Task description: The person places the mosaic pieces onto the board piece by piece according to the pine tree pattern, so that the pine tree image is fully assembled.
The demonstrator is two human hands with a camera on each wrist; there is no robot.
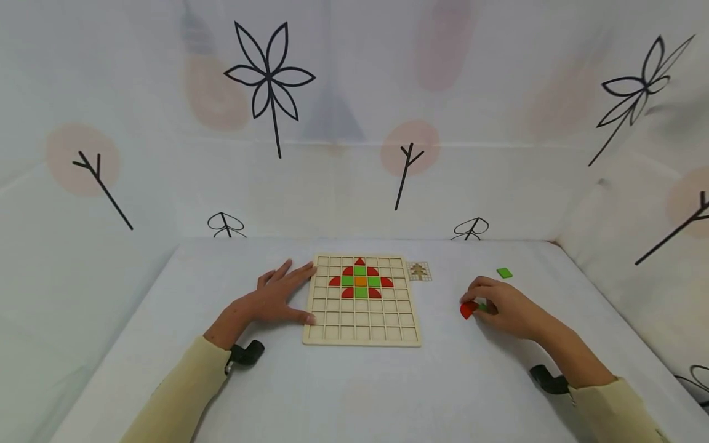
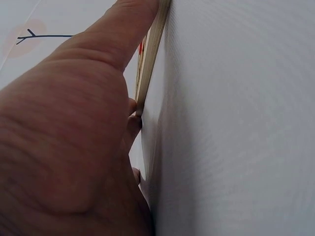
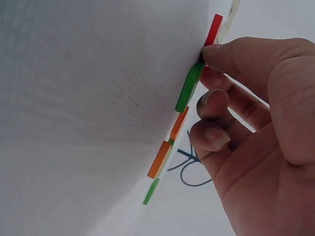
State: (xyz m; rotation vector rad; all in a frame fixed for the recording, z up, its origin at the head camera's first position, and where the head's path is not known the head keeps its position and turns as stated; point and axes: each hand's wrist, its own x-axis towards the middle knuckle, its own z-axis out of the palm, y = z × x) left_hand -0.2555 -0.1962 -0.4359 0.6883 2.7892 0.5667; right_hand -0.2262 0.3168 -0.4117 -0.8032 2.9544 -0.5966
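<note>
the two cream sleeves (image 1: 172, 400) come in from the bottom edge, each with a dark camera mount at the wrist. the left hand (image 1: 274, 298) lies flat on the white counter (image 1: 354, 394) with its fingers straight and spread, holding nothing; its fingertips and thumb press against the left edge of the wooden grid board (image 1: 362, 329), and the left wrist view shows the thumb set right against that thin pale edge. on the board's upper middle squares sits a small pattern: a red triangle (image 1: 359, 261) at the top, green squares (image 1: 360, 271) around one orange square (image 1: 360, 281), and red quarter-round pieces at the corners and sides. just beside the board's upper right corner lies a little pattern card (image 1: 419, 271). well to the right of the board, the right hand (image 1: 501, 307) rests on the counter with its fingers curled, pinching a red piece (image 1: 468, 309) at its fingertips; in the right wrist view the thumb lies on the red piece, with a green piece (image 3: 189, 86) touching it just below, and a few orange and green pieces lying further along the counter. another green tile (image 1: 504, 272) lies alone on the counter beyond the right hand, apart from it.
</note>
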